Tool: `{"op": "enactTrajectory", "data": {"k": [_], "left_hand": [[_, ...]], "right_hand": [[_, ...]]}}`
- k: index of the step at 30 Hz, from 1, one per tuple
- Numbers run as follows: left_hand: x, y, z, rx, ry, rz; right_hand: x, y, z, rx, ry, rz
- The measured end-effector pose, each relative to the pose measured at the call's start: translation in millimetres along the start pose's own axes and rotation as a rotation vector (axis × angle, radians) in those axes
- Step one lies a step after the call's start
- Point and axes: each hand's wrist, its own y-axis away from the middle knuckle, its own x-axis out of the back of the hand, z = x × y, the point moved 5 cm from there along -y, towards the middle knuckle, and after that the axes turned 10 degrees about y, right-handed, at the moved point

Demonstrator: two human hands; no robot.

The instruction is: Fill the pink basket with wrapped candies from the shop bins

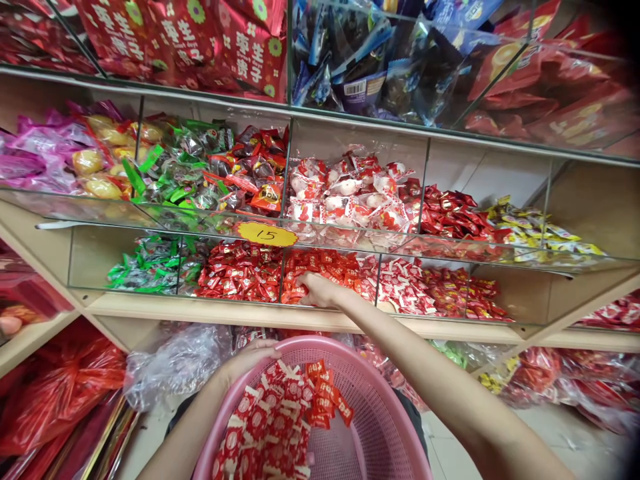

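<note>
Orange-red packets (345, 261) lie in a clear-walled compartment of the lower shelf, directly under and around the right hand (320, 290), whose fingers reach down among them. They are small, glossy wrapped pieces with pale lettering, heaped loosely. The right grip is partly curled, fingertips at the packets; whether it has hold of any, I cannot tell.

Below, the left hand's grip (253, 357) is closed on the far left rim of a pink basket (395, 407). In the basket, a few matching orange-red pieces (323, 393) lie beside a larger pile of red-and-white wrapped sweets (270, 427). Similar red-and-white sweets (400, 283) fill the compartment just right of the reaching hand; darker red ones (240, 270) fill the left. Above sits a yellow tag (267, 233) marked 15.
</note>
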Motion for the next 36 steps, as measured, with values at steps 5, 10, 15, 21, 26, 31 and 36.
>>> {"op": "enactTrajectory", "data": {"k": [5, 10, 15, 21, 26, 31, 36], "left_hand": [[3.5, 1.5, 0.4, -0.024, -0.028, 0.071], [5.0, -1.2, -1.8, -0.029, -0.035, 0.062], [6.3, -2.7, -4.2, -0.02, -0.044, 0.063], [5.3, -3.2, -3.1, -0.029, -0.062, 0.032], [7.5, -3.5, -1.7, -0.035, -0.099, 0.024], [10.8, -4.6, -1.6, -0.039, -0.141, 0.077], [11.7, -5.4, -1.4, -0.043, -0.157, 0.094]], "right_hand": [[0.4, 0.1, -0.2, 0.028, 0.017, 0.002], [2.9, 4.4, 2.2, 0.111, -0.017, 0.07], [15.2, 12.2, 7.3, 0.091, -0.059, 0.131], [23.3, 30.2, 23.7, -0.024, -0.098, 0.171], [21.2, 54.6, 46.1, -0.202, -0.053, 0.164], [15.2, 69.1, 62.0, -0.32, -0.007, 0.083], [13.6, 74.0, 69.4, -0.295, -0.037, 0.049]]}}
